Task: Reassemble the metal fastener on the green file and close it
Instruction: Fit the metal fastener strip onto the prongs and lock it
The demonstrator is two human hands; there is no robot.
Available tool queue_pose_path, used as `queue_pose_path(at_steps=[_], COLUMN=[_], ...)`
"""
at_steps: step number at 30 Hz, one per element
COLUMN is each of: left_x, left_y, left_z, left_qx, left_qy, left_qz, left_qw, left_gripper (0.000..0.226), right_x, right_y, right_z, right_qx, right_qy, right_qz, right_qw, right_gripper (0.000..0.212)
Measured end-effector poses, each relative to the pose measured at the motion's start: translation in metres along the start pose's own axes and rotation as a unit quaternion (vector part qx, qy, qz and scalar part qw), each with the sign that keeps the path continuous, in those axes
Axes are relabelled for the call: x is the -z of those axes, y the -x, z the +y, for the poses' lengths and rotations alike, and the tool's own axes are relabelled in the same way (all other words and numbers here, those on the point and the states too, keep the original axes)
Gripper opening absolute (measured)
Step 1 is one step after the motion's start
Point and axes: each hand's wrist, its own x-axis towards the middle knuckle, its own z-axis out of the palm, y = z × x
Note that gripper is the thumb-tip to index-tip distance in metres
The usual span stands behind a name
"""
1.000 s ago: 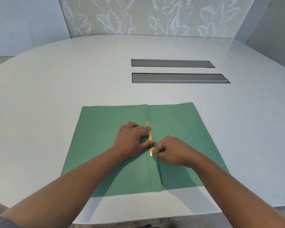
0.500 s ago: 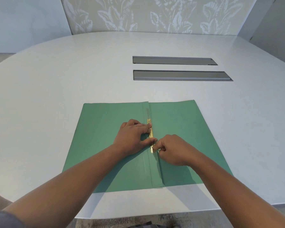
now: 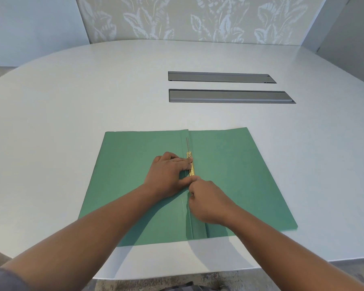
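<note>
The green file (image 3: 229, 175) lies open and flat on the white table (image 3: 72, 91), spine running away from me. Along the spine sits the gold metal fastener (image 3: 191, 166), with a thin silver prong sticking out past its far end. My left hand (image 3: 168, 175) rests palm down on the left cover, fingertips pressing the fastener bar, thumb touching its near end. My right hand (image 3: 206, 198) is curled over the spine just below, fingers pinched at the bar's near end, which it hides.
Two long grey slot covers (image 3: 229, 96) are set into the table beyond the file. The table's near edge curves just below the file. A patterned wall panel stands behind the table.
My right hand has slid a little along the spine towards me and now covers the fastener's near end. My left hand stays pressed on the bar.
</note>
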Motion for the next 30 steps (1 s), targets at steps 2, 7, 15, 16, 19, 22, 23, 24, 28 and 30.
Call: queue_pose_path(at_steps=[2,7,15,16,19,22,23,24,28,30], left_x=[0.001,0.001,0.002,0.002,0.002,0.001,0.001,0.001,0.0,0.0], left_y=[0.0,0.0,0.0,0.0,0.0,-0.001,-0.001,0.0,0.0,0.001], left_z=[0.001,0.001,-0.001,-0.001,-0.001,-0.002,-0.002,-0.002,-0.003,-0.002], left_qx=[-0.003,0.003,0.0,0.0,0.001,0.001,0.002,0.002,-0.002,-0.003], left_qy=[-0.003,-0.004,0.005,0.004,0.004,0.012,0.014,0.015,0.018,0.015], left_qz=[-0.005,-0.016,-0.014,-0.016,-0.02,-0.019,-0.02,-0.019,-0.014,-0.016], left_qw=[1.0,1.0,1.0,1.0,1.0,1.0,1.0,1.0,1.0,1.0], left_gripper=[0.062,0.063,0.067,0.068,0.068,0.065,0.064,0.064,0.062,0.06], right_x=[-0.009,-0.022,-0.023,-0.023,-0.02,-0.013,-0.01,-0.007,-0.002,-0.001], right_y=[0.006,0.014,0.025,0.027,0.031,0.03,0.029,0.028,0.028,0.027], right_z=[-0.005,-0.009,-0.005,-0.005,-0.002,0.001,0.002,0.002,0.001,0.0], right_qx=[-0.012,-0.005,0.058,0.068,0.073,0.052,0.048,0.048,0.05,0.047], right_qy=[0.061,0.136,0.223,0.233,0.239,0.225,0.224,0.224,0.214,0.209], right_qz=[0.018,0.047,0.071,0.07,0.062,0.041,0.031,0.022,0.01,0.01], right_qw=[0.998,0.99,0.971,0.968,0.966,0.972,0.973,0.973,0.976,0.977], right_gripper=[0.009,0.027,0.041,0.042,0.04,0.035,0.034,0.032,0.029,0.024])
